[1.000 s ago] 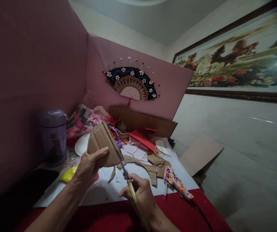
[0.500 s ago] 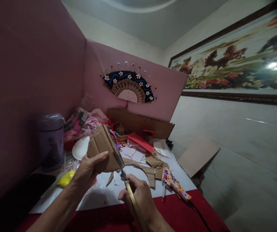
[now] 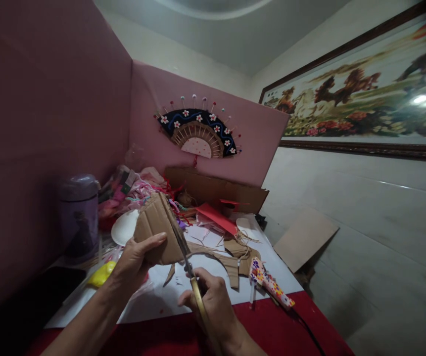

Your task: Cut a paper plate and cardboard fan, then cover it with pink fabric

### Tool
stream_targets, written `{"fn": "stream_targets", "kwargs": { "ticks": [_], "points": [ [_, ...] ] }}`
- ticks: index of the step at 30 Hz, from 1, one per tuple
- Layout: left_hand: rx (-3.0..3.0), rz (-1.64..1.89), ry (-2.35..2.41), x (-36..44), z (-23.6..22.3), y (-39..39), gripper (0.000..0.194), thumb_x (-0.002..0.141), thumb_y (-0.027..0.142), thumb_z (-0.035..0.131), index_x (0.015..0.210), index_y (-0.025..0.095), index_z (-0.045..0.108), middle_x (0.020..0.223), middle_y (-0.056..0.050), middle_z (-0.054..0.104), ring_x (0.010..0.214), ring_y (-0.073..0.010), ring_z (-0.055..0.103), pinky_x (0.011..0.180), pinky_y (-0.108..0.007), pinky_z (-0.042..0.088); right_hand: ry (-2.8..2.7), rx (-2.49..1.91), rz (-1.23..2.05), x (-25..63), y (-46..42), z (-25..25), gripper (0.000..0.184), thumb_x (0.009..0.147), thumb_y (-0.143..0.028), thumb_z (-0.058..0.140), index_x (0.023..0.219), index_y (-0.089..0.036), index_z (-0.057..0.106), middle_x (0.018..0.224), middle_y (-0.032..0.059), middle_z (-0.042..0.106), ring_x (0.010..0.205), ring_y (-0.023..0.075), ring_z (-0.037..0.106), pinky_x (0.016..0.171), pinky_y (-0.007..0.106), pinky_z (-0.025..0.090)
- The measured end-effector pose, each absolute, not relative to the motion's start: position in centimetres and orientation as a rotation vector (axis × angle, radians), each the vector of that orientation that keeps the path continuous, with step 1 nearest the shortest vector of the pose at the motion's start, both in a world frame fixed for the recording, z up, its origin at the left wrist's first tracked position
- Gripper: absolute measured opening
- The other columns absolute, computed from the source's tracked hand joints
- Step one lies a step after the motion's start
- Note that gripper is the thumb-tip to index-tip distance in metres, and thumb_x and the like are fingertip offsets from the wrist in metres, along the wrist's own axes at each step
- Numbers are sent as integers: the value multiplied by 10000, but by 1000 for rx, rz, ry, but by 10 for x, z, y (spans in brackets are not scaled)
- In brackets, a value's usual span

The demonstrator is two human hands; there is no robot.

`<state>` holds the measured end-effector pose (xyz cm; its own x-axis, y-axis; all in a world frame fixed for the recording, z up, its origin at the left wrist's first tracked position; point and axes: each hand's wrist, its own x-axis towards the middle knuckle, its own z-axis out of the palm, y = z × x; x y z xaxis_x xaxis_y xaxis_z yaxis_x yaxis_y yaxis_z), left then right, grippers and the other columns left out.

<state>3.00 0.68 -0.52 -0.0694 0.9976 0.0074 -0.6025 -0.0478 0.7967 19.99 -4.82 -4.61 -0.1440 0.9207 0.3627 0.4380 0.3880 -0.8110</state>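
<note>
My left hand [image 3: 138,257] pinches a piece of brown cardboard [image 3: 157,222], its thumb lying across the front face. In my right hand [image 3: 214,299] is a pair of scissors [image 3: 200,300] with yellowish handles. The blades run up along the cardboard's right edge, with a narrow strip of cardboard beyond them. Just below the cardboard, a small pointed scrap [image 3: 168,275] lies on the white sheet [image 3: 205,269]. An arched cardboard piece [image 3: 229,267] rests to the right of the scissors.
A flower-patterned glue gun [image 3: 270,284] lies at right, its cord trailing forward. At left stand a purple flask [image 3: 79,217] and a yellow lump [image 3: 102,274]. Ribbons and bags [image 3: 138,185] pile up behind. A decorated fan [image 3: 200,128] is on the pink board [image 3: 250,143].
The scissors' handles and my right thumb have shifted slightly left, and the blades look a little closer together. The cardboard and my left hand stay almost still.
</note>
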Motion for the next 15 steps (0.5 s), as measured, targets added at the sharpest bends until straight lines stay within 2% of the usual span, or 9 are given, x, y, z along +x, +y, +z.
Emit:
{"fn": "stream_targets", "kwargs": {
  "ticks": [5, 10, 15],
  "points": [
    [780, 1506, 729, 32, -6, 4, 338, 522, 115, 794, 824, 126, 643, 702, 0, 711, 586, -128, 650, 517, -210, 543, -1720, -1222, 737, 201, -51, -43, 564, 684, -657, 589, 904, -139, 622, 558, -18, 493, 500, 105, 383, 431, 198, 273],
    [763, 1489, 725, 30, -5, 4, 427, 535, 112, 789, 931, 127, 630, 707, -6, 713, 575, -140, 651, 510, -229, 551, -1739, -1232, 765, 201, -51, -42, 573, 684, -695, 554, 816, -144, 642, 546, -10, 502, 492, 101, 382, 431, 197, 276],
    [628, 1456, 716, 30, -9, 6, 336, 533, 75, 771, 832, 134, 629, 656, -2, 707, 535, -130, 645, 462, -193, 532, -1763, -1247, 679, 200, -49, -38, 587, 672, -710, 550, 766, -140, 656, 516, -23, 435, 498, 103, 356, 423, 198, 260]
  ]
}}
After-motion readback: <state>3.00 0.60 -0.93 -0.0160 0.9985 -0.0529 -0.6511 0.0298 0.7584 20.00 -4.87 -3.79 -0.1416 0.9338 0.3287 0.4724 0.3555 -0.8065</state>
